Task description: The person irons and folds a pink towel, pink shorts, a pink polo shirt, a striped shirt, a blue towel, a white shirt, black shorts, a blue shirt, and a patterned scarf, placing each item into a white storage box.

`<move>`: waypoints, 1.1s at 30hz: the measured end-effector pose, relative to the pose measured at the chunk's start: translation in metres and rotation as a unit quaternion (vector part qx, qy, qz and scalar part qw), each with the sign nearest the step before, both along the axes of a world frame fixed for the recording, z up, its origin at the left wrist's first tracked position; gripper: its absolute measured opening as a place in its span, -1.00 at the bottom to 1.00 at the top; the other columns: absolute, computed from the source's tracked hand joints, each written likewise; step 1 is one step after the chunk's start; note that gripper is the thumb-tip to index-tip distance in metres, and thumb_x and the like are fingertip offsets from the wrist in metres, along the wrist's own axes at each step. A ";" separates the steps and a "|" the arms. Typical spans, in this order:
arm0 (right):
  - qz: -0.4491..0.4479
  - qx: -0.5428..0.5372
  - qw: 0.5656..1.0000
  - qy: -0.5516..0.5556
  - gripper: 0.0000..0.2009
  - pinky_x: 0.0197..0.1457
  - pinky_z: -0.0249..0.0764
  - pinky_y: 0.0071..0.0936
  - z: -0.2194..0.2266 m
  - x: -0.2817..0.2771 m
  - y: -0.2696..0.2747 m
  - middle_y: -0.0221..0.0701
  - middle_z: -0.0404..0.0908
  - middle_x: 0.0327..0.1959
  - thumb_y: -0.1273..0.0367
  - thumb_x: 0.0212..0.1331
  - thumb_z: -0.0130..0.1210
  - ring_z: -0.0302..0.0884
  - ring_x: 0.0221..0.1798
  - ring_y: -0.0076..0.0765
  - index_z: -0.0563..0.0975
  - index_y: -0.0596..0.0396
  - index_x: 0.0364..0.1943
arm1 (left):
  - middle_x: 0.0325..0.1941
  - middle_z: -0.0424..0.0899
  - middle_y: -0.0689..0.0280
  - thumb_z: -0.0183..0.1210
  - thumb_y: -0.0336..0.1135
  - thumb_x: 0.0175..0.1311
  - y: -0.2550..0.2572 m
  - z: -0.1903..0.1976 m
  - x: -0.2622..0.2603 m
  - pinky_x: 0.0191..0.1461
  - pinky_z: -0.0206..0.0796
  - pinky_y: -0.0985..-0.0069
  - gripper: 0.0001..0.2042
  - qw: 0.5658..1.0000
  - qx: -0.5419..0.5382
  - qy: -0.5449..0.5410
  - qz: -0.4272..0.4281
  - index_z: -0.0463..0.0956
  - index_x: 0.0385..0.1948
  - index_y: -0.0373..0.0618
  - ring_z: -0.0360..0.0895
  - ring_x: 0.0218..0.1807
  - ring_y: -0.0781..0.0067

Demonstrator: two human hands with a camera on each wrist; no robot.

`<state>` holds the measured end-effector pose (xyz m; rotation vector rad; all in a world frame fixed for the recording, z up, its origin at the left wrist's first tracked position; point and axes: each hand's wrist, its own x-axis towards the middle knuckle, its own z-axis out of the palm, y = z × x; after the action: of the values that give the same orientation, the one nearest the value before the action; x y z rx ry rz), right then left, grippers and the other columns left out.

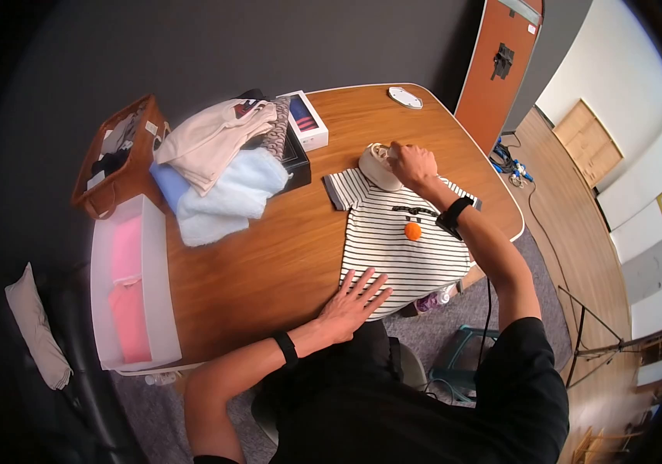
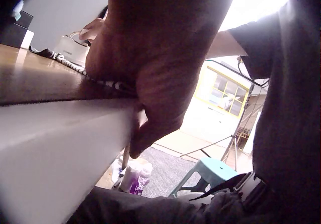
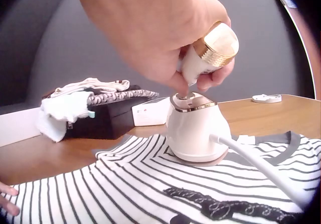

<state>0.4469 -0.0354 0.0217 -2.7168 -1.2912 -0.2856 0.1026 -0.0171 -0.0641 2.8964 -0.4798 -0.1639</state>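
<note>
A striped short-sleeved shirt (image 1: 393, 263) with dark trim lies spread on the wooden table (image 1: 238, 286). My left hand (image 1: 350, 309) rests flat on its lower edge, fingers spread. Up near the collar, my right hand (image 1: 414, 166) grips the white handle of a small steam iron (image 3: 198, 133), whose gold ribbed end (image 3: 220, 45) shows beside the fingers. The iron's base sits on the shirt, and a white cord (image 3: 266, 171) runs from it. On the shirt's front are dark lettering (image 3: 225, 206) and an orange round patch (image 1: 413, 231).
To the left, a pile of folded clothes (image 1: 223, 178) lies on a black box (image 1: 298, 166), beside a white box (image 1: 312, 133). A brown basket (image 1: 141, 155) and a white bin (image 1: 157, 309) with pink items stand farther left. A white oval object (image 1: 405, 97) lies at the back.
</note>
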 end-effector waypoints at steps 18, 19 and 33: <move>0.083 -0.037 0.995 0.041 -0.71 -0.09 0.64 -0.04 0.038 -0.041 0.007 -0.06 0.77 -0.24 0.16 0.29 0.13 0.76 -0.15 0.09 0.68 -0.02 -0.07 | 0.74 -0.21 0.07 0.63 -0.23 -0.30 -0.001 -0.014 -0.001 0.71 -0.39 -0.24 0.35 0.996 0.057 -0.066 -0.007 -0.15 0.64 -0.04 -0.33 0.74 -0.16; 0.083 -0.060 0.994 0.031 -0.71 -0.10 0.63 -0.05 0.030 -0.042 0.013 -0.06 0.76 -0.24 0.15 0.31 0.11 0.75 -0.14 0.10 0.68 0.01 -0.08 | 0.74 -0.23 0.06 0.60 -0.29 -0.26 -0.001 -0.011 -0.001 0.70 -0.39 -0.25 0.31 0.998 0.040 -0.052 -0.008 -0.15 0.64 -0.04 -0.34 0.74 -0.16; 0.054 0.048 0.997 -0.005 -0.68 -0.14 0.63 -0.05 0.019 -0.009 0.036 -0.10 0.76 -0.27 0.13 0.38 0.10 0.75 -0.18 0.09 0.62 0.00 0.02 | 0.74 -0.23 0.05 0.52 -0.44 -0.17 0.001 0.001 -0.002 0.70 -0.40 -0.28 0.22 1.000 0.009 -0.010 -0.004 -0.12 0.64 -0.02 -0.36 0.74 -0.16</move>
<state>0.4374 0.0001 0.0402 -2.5595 -1.3824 -0.3407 0.1007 -0.0164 -0.0636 2.9168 -0.4973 -0.1424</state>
